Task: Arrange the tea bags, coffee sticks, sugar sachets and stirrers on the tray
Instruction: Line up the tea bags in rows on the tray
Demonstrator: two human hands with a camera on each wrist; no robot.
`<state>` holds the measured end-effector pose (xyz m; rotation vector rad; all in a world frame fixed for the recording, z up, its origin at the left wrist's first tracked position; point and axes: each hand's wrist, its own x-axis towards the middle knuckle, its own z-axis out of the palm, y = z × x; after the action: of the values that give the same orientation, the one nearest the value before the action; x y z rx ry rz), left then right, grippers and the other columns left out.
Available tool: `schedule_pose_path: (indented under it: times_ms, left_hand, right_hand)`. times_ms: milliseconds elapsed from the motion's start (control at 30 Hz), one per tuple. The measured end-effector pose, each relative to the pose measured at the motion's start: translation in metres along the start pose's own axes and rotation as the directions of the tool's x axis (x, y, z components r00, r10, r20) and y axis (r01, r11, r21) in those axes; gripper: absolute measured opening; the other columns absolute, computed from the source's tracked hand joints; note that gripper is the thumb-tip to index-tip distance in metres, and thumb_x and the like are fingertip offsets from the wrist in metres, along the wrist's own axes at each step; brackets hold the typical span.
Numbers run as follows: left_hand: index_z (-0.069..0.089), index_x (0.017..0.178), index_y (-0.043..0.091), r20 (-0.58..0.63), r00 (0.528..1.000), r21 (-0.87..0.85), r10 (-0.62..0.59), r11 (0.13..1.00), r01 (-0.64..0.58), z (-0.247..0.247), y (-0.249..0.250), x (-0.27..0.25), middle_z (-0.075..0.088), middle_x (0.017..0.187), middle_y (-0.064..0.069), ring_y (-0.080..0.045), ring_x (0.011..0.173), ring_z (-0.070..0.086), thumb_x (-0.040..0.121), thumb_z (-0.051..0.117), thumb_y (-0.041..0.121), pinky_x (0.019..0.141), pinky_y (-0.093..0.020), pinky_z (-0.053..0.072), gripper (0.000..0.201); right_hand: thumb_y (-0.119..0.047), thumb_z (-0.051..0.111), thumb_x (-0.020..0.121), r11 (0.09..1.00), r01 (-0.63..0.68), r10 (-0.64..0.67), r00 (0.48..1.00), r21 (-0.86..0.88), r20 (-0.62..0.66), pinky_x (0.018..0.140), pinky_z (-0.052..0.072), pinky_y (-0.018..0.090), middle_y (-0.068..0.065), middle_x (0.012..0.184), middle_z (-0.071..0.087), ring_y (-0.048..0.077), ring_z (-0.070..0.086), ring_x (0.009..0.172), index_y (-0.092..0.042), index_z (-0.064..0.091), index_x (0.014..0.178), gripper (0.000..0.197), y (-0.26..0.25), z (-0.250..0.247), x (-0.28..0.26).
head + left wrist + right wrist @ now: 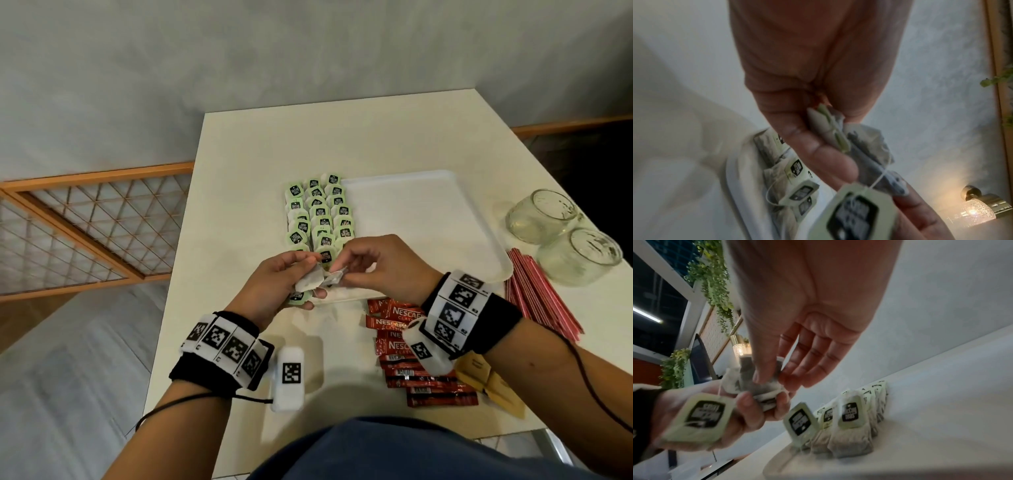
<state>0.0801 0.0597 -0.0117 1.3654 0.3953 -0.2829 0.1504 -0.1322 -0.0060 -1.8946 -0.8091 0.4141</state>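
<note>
A: Right-hand fingers (764, 378) are pinched narrow on one tea bag (748, 369), peeling it off the small bunch (310, 282) that the left hand (274, 287) holds curled in its palm.

B: And there's your snag, I reckon: strings. One tag (855, 216) dangles on its thread just under the left thumb. If that thread is looped round a neighbour, two bags may come out together.

A: Or the right hand (380, 267) drags a tag across the rows (317, 212) already laid along the tray's (428, 205) left edge. They overlap like tiles; one brush could knock them crooked.

B: The hands sit right over the tray's near left corner, so any drop probably lands on the last row.

A: Further out, coffee sticks (411, 359) and sugar sachets (486, 380) wait by the bench's (257, 154) near edge, stirrers (537, 294) to the right, beside the tray.

B: Those two glass jars (561, 236) sit near the right edge. I'd say a wide reach for the stirrers could nudge them.
</note>
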Motion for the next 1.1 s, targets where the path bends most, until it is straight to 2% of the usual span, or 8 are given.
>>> schedule_pose_path:
  times_ms: [100, 367, 500, 633, 733, 800, 967, 1100]
  left_hand:
    - [0.068, 0.107, 0.012, -0.071, 0.997, 0.009, 0.034, 0.999, -0.034, -0.009, 0.0, 0.0, 0.071, 0.086, -0.006, -0.016, 0.065, 0.069, 0.098, 0.055, 0.017, 0.049, -0.025, 0.053, 0.017]
    - [0.072, 0.08, 0.016, -0.206, 0.966, 0.119, 0.16, 0.983, -0.137, -0.022, -0.004, 0.003, 0.068, 0.069, 0.0, -0.011, 0.059, 0.06, 0.089, 0.068, 0.029, 0.056, -0.022, 0.047, 0.016]
    - [0.075, 0.077, 0.016, -0.146, 0.979, 0.176, 0.144, 0.977, -0.117, -0.013, -0.007, -0.001, 0.068, 0.063, 0.004, -0.007, 0.057, 0.058, 0.075, 0.074, 0.038, 0.061, -0.022, 0.045, 0.022]
    - [0.076, 0.075, 0.012, -0.055, 0.993, 0.248, 0.103, 0.965, -0.086, 0.003, -0.008, 0.0, 0.068, 0.058, 0.004, -0.009, 0.057, 0.059, 0.085, 0.071, 0.032, 0.068, -0.026, 0.049, 0.023]
    - [0.077, 0.076, 0.007, -0.111, 0.986, 0.31, 0.122, 0.947, -0.083, 0.009, -0.006, 0.002, 0.061, 0.055, -0.003, -0.013, 0.043, 0.048, 0.085, 0.071, 0.04, 0.046, -0.022, 0.04, 0.034]
    - [0.078, 0.083, 0.01, -0.141, 0.98, 0.346, 0.138, 0.935, -0.081, 0.008, -0.005, 0.004, 0.063, 0.056, -0.001, -0.009, 0.039, 0.047, 0.085, 0.072, 0.035, 0.04, -0.019, 0.036, 0.026]
    - [0.076, 0.077, 0.018, -0.091, 0.97, 0.523, 0.226, 0.84, -0.146, -0.002, -0.006, 0.007, 0.069, 0.066, 0.012, 0.001, 0.057, 0.056, 0.085, 0.074, 0.028, 0.058, -0.013, 0.041, 0.013]
    - [0.075, 0.075, 0.025, -0.029, 0.968, 0.583, 0.25, 0.79, -0.186, -0.007, -0.005, 0.009, 0.068, 0.067, 0.02, 0.008, 0.065, 0.058, 0.083, 0.076, 0.03, 0.067, -0.008, 0.04, 0.009]
  right_hand:
    - [-0.007, 0.079, 0.076, 0.993, -0.079, 0.08, 0.997, 0.091, -0.006, 0.074, 0.055, 0.034, 0.006, 0.083, 0.072, 0.021, 0.066, 0.074, -0.008, 0.07, 0.087, 0.015, 0.005, -0.009, -0.002]
    - [0.013, 0.059, 0.086, 0.893, -0.195, 0.218, 0.976, 0.405, -0.012, 0.065, 0.057, 0.027, 0.014, 0.084, 0.069, 0.021, 0.07, 0.068, 0.002, 0.055, 0.099, 0.017, 0.015, -0.013, -0.005]
    - [0.01, 0.07, 0.079, 0.926, -0.154, 0.207, 0.971, 0.344, -0.123, 0.077, 0.057, 0.042, 0.023, 0.092, 0.069, 0.028, 0.068, 0.081, 0.004, 0.058, 0.091, 0.018, 0.024, -0.006, -0.005]
    - [0.002, 0.079, 0.071, 0.984, -0.122, 0.147, 0.968, 0.132, -0.202, 0.077, 0.055, 0.041, 0.007, 0.092, 0.071, 0.019, 0.067, 0.081, -0.014, 0.063, 0.079, 0.024, 0.021, 0.003, -0.005]
    - [0.002, 0.078, 0.069, 1.0, -0.025, 0.021, 0.98, -0.014, -0.2, 0.075, 0.058, 0.043, 0.005, 0.092, 0.064, 0.022, 0.065, 0.085, -0.02, 0.061, 0.076, 0.029, 0.016, 0.007, -0.006]
    - [0.001, 0.078, 0.07, 0.998, 0.007, -0.016, 0.988, -0.055, -0.155, 0.073, 0.058, 0.041, 0.005, 0.094, 0.061, 0.02, 0.064, 0.085, -0.018, 0.063, 0.079, 0.025, 0.013, 0.007, -0.008]
    - [-0.004, 0.071, 0.08, 0.994, -0.109, 0.109, 0.99, -0.002, 0.094, 0.081, 0.055, 0.027, -0.001, 0.115, 0.055, 0.017, 0.062, 0.094, -0.024, 0.062, 0.113, 0.04, 0.006, -0.008, -0.007]
    - [-0.019, 0.062, 0.092, 0.99, -0.093, 0.103, 0.99, -0.102, 0.094, 0.084, 0.049, 0.022, -0.005, 0.114, 0.058, 0.013, 0.061, 0.096, -0.024, 0.064, 0.121, 0.029, 0.005, -0.012, 0.009]
